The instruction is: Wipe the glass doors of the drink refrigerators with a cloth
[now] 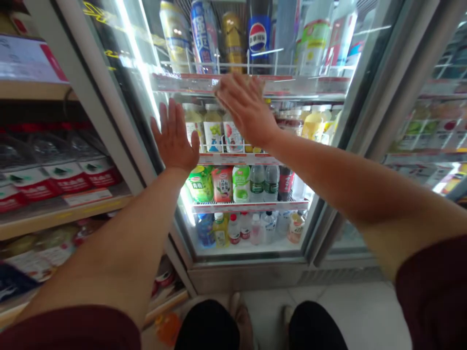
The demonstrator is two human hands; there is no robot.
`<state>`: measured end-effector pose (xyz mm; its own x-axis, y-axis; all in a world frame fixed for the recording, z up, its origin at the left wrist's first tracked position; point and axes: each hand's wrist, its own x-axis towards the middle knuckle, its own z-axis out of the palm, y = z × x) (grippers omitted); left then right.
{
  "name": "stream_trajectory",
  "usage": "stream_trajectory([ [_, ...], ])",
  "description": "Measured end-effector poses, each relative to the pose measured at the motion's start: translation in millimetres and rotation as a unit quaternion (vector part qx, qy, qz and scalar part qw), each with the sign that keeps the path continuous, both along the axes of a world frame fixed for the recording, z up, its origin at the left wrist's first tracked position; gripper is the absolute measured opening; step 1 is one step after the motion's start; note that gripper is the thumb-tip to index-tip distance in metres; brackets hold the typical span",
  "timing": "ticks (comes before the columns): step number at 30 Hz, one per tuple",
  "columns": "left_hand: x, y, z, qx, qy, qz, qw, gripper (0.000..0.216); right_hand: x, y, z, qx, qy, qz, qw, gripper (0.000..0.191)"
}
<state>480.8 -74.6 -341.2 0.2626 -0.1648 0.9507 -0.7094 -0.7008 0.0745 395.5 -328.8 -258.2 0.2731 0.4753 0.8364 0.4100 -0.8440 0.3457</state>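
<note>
I stand facing a drinks fridge with a glass door [146, 73]. My left hand [175, 138] is flat against the glass, fingers stretched upward, holding nothing. My right hand [245, 108] reaches across higher up, fingers extended and pressed on something pale, perhaps a cloth [255, 80], against the glass; only a sliver of it shows. Behind the glass, shelves carry bottled drinks: a Pepsi bottle [258, 34] on the top shelf, green-labelled bottles [200, 183] lower down.
An open shelf unit [65, 204] with packaged goods stands at my left. A second fridge door [430, 121] is on the right, with a metal frame post [379, 97] between them. My shoes [242, 321] rest on the pale tiled floor.
</note>
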Motion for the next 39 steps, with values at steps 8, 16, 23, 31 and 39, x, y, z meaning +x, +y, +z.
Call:
stream_trajectory([
  [8,1.9,-1.2,-1.1,-0.002,-0.02,0.014,1.0,0.098,-3.2,-1.0,24.7,-0.059,-0.01,-0.028,0.998,0.057],
  [16,2.4,3.2,0.5,0.029,-0.015,0.031,0.999,0.092,-15.2,-4.7,0.5,-0.22,0.058,-0.007,0.974,0.052],
  [23,2.3,3.5,1.1,0.034,-0.016,0.022,0.999,0.089,1.8,-23.6,51.6,-0.009,-0.048,0.002,0.999,0.058],
  [31,-7.9,1.2,2.6,0.026,-0.006,0.016,1.0,0.086,-8.2,-34.9,37.7,-0.131,-0.012,0.013,0.991,0.053],
  [39,-7.4,1.5,3.2,0.033,-0.011,0.026,0.999,0.084,-15.1,-56.3,18.4,-0.071,-0.064,-0.038,0.995,0.055],
])
